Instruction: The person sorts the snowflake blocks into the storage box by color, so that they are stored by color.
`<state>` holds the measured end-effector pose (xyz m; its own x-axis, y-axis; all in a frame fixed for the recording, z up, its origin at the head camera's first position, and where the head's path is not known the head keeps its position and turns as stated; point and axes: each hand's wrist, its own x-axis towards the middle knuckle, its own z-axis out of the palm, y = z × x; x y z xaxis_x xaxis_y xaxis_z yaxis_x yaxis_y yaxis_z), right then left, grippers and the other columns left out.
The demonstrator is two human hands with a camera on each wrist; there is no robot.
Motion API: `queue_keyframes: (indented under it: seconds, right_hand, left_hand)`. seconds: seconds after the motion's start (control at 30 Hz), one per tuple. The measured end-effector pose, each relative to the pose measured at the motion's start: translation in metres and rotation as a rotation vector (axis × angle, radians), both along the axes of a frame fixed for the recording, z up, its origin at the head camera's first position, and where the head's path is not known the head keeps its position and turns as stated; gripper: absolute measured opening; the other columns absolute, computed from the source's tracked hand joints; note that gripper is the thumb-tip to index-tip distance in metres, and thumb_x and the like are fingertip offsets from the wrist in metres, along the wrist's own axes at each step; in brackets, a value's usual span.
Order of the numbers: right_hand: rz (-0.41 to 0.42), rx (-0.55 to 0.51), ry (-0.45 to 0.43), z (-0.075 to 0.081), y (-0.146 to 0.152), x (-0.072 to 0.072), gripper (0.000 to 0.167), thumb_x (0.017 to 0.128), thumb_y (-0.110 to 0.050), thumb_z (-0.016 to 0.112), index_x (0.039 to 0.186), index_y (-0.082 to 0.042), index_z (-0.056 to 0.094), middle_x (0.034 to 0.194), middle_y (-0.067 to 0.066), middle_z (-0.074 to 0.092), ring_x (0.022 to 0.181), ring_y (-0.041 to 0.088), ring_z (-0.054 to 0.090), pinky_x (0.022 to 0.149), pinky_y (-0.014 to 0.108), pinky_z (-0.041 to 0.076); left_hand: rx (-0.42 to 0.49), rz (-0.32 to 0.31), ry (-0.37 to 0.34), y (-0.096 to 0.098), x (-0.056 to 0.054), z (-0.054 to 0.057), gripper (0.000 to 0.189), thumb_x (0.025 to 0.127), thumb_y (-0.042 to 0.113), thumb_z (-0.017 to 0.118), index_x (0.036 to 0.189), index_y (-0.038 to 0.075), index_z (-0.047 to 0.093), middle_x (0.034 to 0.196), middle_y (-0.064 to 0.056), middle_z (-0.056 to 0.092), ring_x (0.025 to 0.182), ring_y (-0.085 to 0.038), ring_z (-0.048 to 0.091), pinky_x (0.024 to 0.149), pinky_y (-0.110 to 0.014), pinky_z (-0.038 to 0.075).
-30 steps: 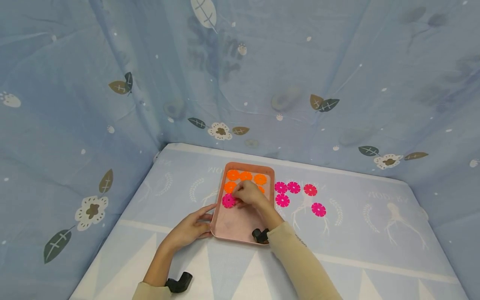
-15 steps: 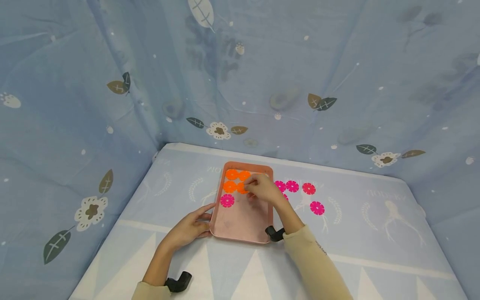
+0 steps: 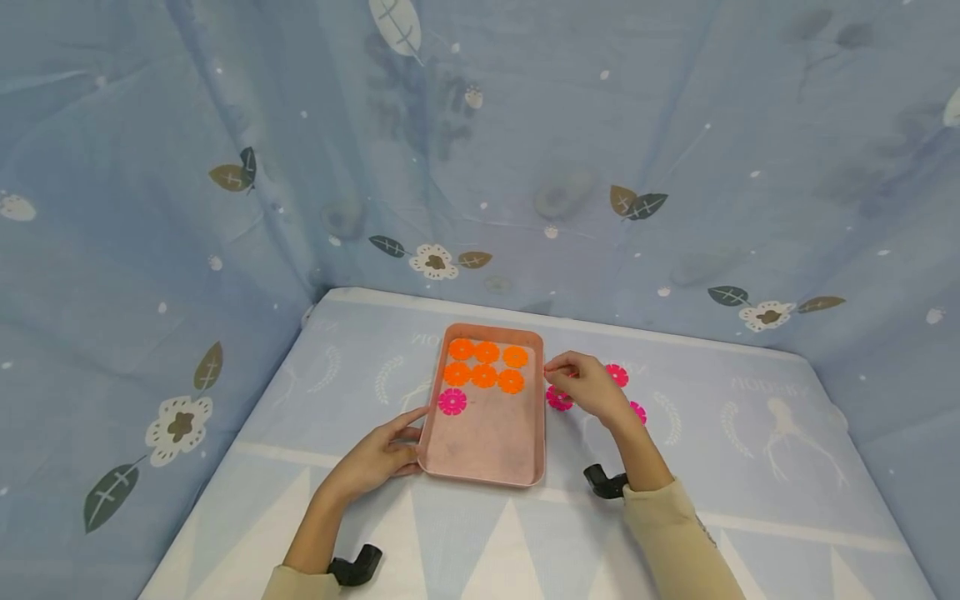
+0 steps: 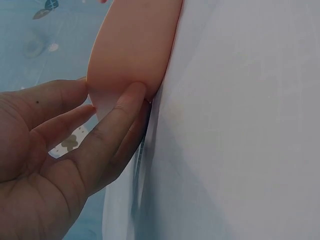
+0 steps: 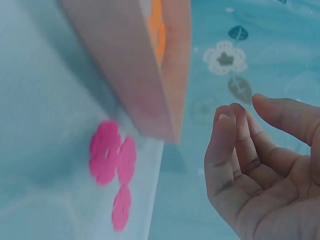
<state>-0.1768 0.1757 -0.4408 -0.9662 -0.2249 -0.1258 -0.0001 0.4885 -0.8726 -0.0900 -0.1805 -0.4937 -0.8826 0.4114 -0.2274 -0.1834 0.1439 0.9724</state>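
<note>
A pink tray point(image 3: 487, 450) lies on the cloth-covered table in the head view. Inside it, several orange notched discs point(image 3: 484, 376) form two rows at the far end, with one pink notched disc point(image 3: 452, 402) below them at the left. My left hand point(image 3: 380, 457) touches the tray's left side; in the left wrist view its nearly straight fingertips point(image 4: 132, 92) press the outer wall. My right hand point(image 3: 588, 385) hovers just right of the tray over loose pink discs point(image 3: 559, 398), partly hiding them. Nothing is between its thumb and fingers in the right wrist view.
A reddish-pink disc point(image 3: 617, 375) and another pink disc point(image 3: 637, 412) lie farther right on the table. Black angled fittings sit at both wrists, the right one point(image 3: 602, 482) near the tray's lower right. A blue patterned curtain point(image 3: 480, 167) rises behind the table.
My right hand has let go of the pink disc in the tray and moved right, out over the loose discs. The left hand stays at the tray's side.
</note>
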Motion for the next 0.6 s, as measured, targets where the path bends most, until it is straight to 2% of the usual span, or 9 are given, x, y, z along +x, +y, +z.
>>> queue_keyframes:
  seconds: [0.13, 0.27, 0.37, 0.6]
  right_hand:
    - [-0.029, 0.001, 0.007, -0.003, 0.019, 0.007, 0.029, 0.098, -0.016, 0.064, 0.118, 0.005, 0.063, 0.105, 0.02, 0.065, 0.092, 0.042, 0.062, 0.076, 0.046, 0.059]
    - [-0.056, 0.029, 0.037, -0.006, 0.038, 0.013, 0.028, 0.098, -0.015, 0.065, 0.117, 0.005, 0.063, 0.105, 0.019, 0.065, 0.089, 0.038, 0.064, 0.071, 0.036, 0.058]
    - [-0.076, 0.048, 0.048, -0.009, 0.052, 0.017, 0.027, 0.099, -0.015, 0.064, 0.117, 0.004, 0.063, 0.105, 0.022, 0.065, 0.087, 0.036, 0.064, 0.07, 0.032, 0.057]
    - [-0.141, 0.078, 0.031, -0.015, 0.083, 0.027, 0.033, 0.1, -0.02, 0.063, 0.122, 0.004, 0.061, 0.109, 0.023, 0.063, 0.093, 0.038, 0.062, 0.073, 0.038, 0.057]
  left_hand:
    - [0.002, 0.008, -0.006, 0.0, 0.0, -0.001, 0.063, 0.098, -0.003, 0.056, 0.156, 0.008, 0.034, 0.139, -0.031, 0.046, 0.111, -0.036, 0.062, 0.087, -0.035, 0.057]
    - [0.0, 0.01, -0.008, 0.0, 0.0, -0.001, 0.063, 0.098, -0.003, 0.055, 0.156, 0.008, 0.034, 0.139, -0.031, 0.046, 0.111, -0.036, 0.062, 0.088, -0.036, 0.057]
    - [-0.002, 0.01, -0.01, 0.0, 0.0, -0.001, 0.062, 0.098, -0.003, 0.055, 0.156, 0.009, 0.035, 0.139, -0.03, 0.046, 0.112, -0.036, 0.062, 0.089, -0.037, 0.057]
    - [-0.004, 0.012, -0.007, 0.0, 0.0, -0.002, 0.062, 0.098, -0.002, 0.056, 0.155, 0.009, 0.036, 0.138, -0.03, 0.047, 0.111, -0.036, 0.062, 0.089, -0.038, 0.057]
